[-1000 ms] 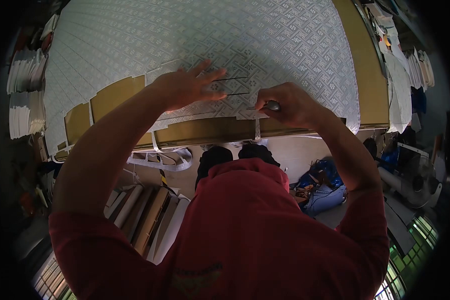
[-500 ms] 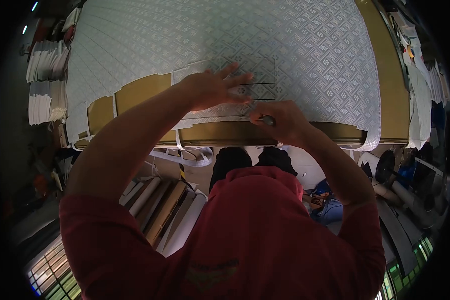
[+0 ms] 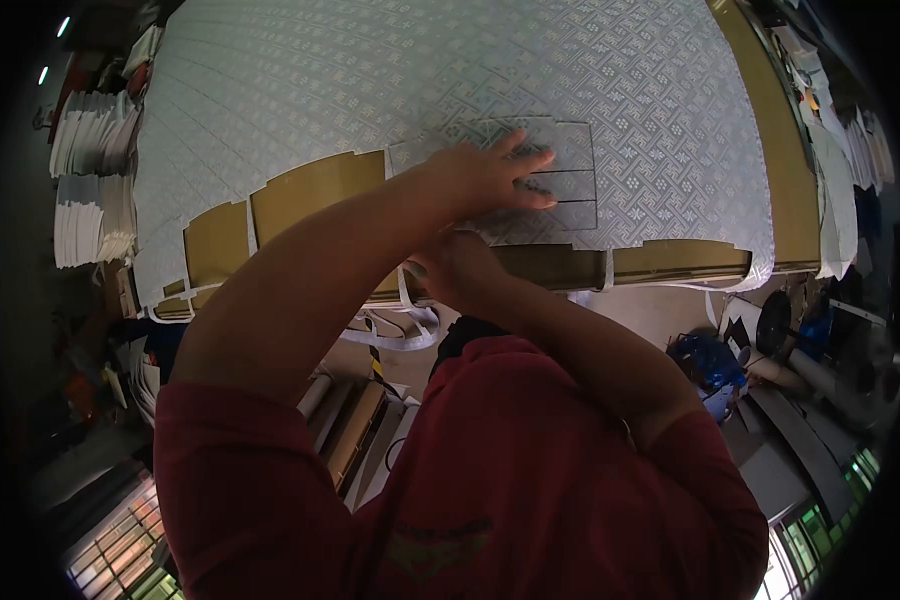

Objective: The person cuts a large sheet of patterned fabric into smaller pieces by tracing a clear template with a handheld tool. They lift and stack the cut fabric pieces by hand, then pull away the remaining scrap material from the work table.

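My left hand (image 3: 500, 182) lies with fingers spread on a clear rectangular template (image 3: 576, 152) with dark lines. The template rests on pale grey patterned fabric (image 3: 650, 130), near its cut front edge. My right hand (image 3: 457, 265) is closed at that edge, just below and partly behind my left forearm. Its fingertips and whatever they hold are hidden. Rectangular pieces are cut out of the fabric's front edge left of my hands, and brown board (image 3: 320, 195) shows through there. Narrow fabric strips hang over the table's front edge.
Stacks of paper or cloth (image 3: 95, 220) stand at the left. Long rolls and boards (image 3: 355, 430) lean below the table. At the right are a blue plastic bag (image 3: 708, 362) and more rolls. A pale sheet (image 3: 835, 220) hangs at the right table edge.
My right hand has moved left along the fabric edge, under my left forearm; the dark rounded tool end seen in it earlier is now hidden. My left hand stays spread on the template.
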Demonstrator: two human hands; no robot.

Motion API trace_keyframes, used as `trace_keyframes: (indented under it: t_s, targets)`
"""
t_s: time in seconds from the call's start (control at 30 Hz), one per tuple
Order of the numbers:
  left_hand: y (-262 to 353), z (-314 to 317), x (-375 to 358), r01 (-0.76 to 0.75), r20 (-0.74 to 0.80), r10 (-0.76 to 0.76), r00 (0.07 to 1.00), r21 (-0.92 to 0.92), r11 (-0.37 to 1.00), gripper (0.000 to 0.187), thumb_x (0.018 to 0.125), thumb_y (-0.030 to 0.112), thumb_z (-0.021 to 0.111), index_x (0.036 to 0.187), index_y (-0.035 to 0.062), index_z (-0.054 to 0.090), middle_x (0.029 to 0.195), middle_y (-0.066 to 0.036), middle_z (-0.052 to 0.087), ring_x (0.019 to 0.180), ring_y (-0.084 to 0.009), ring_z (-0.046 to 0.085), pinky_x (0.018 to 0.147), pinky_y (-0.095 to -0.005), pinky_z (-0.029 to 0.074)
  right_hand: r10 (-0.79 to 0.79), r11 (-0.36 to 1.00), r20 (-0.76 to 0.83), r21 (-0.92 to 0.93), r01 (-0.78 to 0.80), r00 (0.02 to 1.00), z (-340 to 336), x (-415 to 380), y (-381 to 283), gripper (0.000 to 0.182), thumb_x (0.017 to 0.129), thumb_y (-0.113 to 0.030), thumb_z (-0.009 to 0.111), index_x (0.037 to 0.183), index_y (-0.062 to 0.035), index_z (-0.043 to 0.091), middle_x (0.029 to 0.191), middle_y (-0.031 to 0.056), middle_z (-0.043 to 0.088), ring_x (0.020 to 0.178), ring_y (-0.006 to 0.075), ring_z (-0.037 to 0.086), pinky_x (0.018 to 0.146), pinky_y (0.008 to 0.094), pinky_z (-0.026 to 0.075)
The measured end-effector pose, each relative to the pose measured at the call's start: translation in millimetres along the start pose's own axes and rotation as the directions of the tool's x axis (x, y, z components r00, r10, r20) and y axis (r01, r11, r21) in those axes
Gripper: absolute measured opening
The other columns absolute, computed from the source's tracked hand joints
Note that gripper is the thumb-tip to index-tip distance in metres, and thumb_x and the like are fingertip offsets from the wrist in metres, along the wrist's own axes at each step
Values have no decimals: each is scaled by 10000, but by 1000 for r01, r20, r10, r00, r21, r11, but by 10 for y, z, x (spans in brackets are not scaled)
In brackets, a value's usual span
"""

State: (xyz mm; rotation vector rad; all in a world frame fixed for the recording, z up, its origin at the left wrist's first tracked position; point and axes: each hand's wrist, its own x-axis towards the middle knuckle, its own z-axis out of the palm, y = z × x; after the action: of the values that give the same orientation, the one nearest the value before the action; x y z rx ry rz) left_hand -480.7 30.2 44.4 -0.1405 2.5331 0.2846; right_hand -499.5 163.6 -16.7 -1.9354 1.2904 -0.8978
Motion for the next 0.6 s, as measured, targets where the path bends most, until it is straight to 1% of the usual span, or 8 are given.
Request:
trace_keyframes:
  t_s: [0.03, 0.1, 0.23, 0.33, 0.4, 0.43, 0.5, 0.6]
  targets:
    - [6, 4, 4, -30, -22, 30, 999, 11, 999, 1083, 691, -42, 838, 1531, 483, 401, 1751, -1, 55, 1583, -402, 168, 1083, -551, 534, 22, 999, -11, -30, -22, 1000, -38, -87, -24, 249, 864, -147, 758, 1107, -117, 712, 1012, 149, 727, 871, 360, 721, 767, 466, 584]
    - [0, 25, -17, -57, -79, 67, 995, 124, 991, 1259, 527, -106, 891, 1542, 459, 407, 1751, -15, 69, 1581, -411, 168, 1041, -515, 569, -17, 998, -36, 67, 19, 999, -208, -368, -30, 269, 866, -130, 761, 1132, -131, 719, 1013, 138, 736, 854, 353, 727, 748, 466, 589]
    - [27, -3, -55, -82, -101, 94, 990, 119, 989, 1247, 530, -131, 874, 1543, 440, 425, 1750, -21, 86, 1582, -414, 159, 1039, -485, 573, 143, 984, -152, -84, -157, 978, -477, -915, -144, 245, 881, -82, 750, 1123, -105, 720, 975, 134, 743, 867, 345, 733, 727, 426, 593]
    - [-28, -26, -86, -91, -67, 93, 993, 35, 995, 1253, 521, -156, 861, 1537, 444, 439, 1749, -26, 99, 1587, -413, 140, 1036, -488, 571, 300, 949, -373, 22, -314, 878, -692, -1171, -317, 191, 917, -58, 728, 1108, -53, 725, 933, 124, 751, 840, 272, 748, 709, 361, 585]
    - [-60, 68, -28, -90, -104, 92, 990, 18, 996, 1301, 466, -119, 904, 1535, 455, 437, 1749, -44, 105, 1588, -404, 153, 1052, -466, 562, 393, 889, -592, 50, -455, 704, -745, -1331, -368, 180, 929, -52, 738, 1102, -5, 727, 925, 121, 762, 822, 184, 741, 710, 319, 571]
    - [-21, 44, -34, -108, -100, 110, 989, 22, 994, 1301, 466, -119, 904, 1535, 455, 437, 1749, -44, 105, 1588, -404, 153, 1052, -466, 562, 402, 882, -600, 53, -468, 692, -771, -1394, -363, 180, 929, -52, 738, 1102, -5, 727, 925, 121, 762, 822, 184, 741, 710, 319, 571]
    - [44, -67, -66, -47, -41, 51, 998, 90, 995, 1288, 483, -125, 893, 1549, 429, 428, 1748, -64, 99, 1586, -419, 145, 1057, -457, 562, 434, 803, -732, 50, -594, 526, -884, -1452, -298, 194, 933, -62, 740, 1113, 9, 727, 923, 124, 768, 822, 138, 720, 724, 308, 566]
    - [76, -150, -96, -57, 22, 56, 998, 84, 995, 1272, 534, -153, 858, 1585, 381, 381, 1750, -80, 42, 1581, -454, 102, 1028, -480, 580, 448, 777, -749, 57, -626, 488, -1007, -1479, -173, 186, 916, -90, 750, 1078, -3, 723, 898, 165, 761, 826, 239, 756, 722, 341, 576]
